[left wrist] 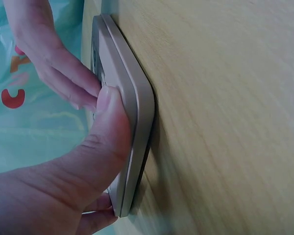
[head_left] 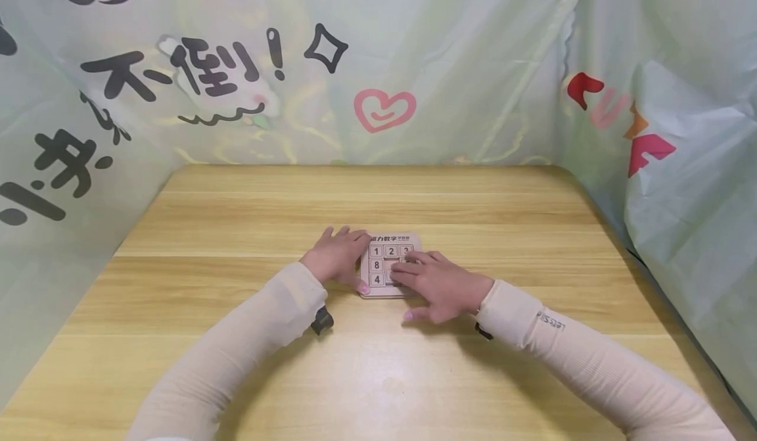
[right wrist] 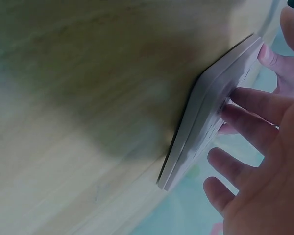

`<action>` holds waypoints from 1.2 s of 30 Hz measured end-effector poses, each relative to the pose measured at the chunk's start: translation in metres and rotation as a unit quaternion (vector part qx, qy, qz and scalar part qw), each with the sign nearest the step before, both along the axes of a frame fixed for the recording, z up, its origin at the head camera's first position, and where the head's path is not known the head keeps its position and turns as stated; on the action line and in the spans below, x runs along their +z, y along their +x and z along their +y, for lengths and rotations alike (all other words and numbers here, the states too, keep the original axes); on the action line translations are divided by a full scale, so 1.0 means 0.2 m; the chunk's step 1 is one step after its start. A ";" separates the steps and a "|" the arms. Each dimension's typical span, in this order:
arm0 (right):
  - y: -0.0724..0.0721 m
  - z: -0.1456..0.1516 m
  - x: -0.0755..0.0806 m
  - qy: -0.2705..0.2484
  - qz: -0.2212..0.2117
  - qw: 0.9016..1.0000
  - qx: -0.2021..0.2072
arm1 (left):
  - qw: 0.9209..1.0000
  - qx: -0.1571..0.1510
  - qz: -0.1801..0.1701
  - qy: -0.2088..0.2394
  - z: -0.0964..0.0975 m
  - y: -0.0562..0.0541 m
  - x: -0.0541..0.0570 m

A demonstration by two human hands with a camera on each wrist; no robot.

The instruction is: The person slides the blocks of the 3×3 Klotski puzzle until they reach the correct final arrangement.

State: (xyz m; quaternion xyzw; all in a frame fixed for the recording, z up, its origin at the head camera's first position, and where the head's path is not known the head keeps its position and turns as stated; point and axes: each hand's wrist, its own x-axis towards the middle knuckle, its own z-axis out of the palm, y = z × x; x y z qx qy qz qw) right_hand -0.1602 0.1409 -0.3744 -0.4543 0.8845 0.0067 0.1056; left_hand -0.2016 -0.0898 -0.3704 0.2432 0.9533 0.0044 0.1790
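Note:
A number sliding puzzle (head_left: 391,251) lies flat near the middle of the table, with tiles 1, 2, 8 and 4 readable. My left hand (head_left: 337,257) holds its left side, thumb at the near corner and fingers at the far one. In the left wrist view, the thumb (left wrist: 112,117) presses against the puzzle's side wall (left wrist: 137,93). From the right, my right hand (head_left: 446,288) reaches over the board with fingers extended, covering the right-hand tiles. Two of its fingertips (right wrist: 231,111) touch the tile face in the right wrist view, while its thumb is spread away.
The wood-grain table (head_left: 378,198) has rounded far corners. A pale green printed curtain (head_left: 461,46) hangs behind it and along both sides, with dark characters and a pink heart (head_left: 384,110). A dark strap (head_left: 322,321) shows at the left wrist.

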 end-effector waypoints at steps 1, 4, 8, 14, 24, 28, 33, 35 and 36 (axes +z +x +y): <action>0.00 0.00 0.00 0.000 0.003 1.000 0.000 | 1.000 -0.001 0.001 0.001 0.00 0.00 0.00; -0.01 0.00 -0.02 -0.001 0.011 1.000 -0.002 | 1.000 -0.002 0.002 0.002 0.00 0.00 0.00; -0.03 0.00 -0.02 -0.003 0.010 1.000 -0.010 | 1.000 -0.002 0.000 0.002 0.00 0.00 0.00; -0.03 0.00 -0.01 -0.007 0.005 1.000 -0.019 | 1.000 0.000 -0.003 0.001 0.00 0.00 0.00; -0.04 -0.02 -0.02 -0.005 0.000 1.000 -0.020 | 1.000 0.002 -0.003 0.002 0.00 0.00 0.00; -0.02 -0.03 -0.01 -0.002 -0.011 1.000 -0.006 | 1.000 0.002 -0.004 0.003 0.00 0.00 0.00; 0.01 -0.06 0.00 -0.004 -0.011 1.000 0.014 | 1.000 0.004 -0.004 0.006 0.00 0.00 0.00; 0.02 -0.07 0.00 -0.005 -0.005 1.000 0.020 | 1.000 0.005 -0.004 0.008 0.00 0.00 0.00; 0.02 -0.07 0.00 -0.005 -0.003 1.000 0.022 | 1.000 0.006 -0.005 0.008 0.00 0.00 0.00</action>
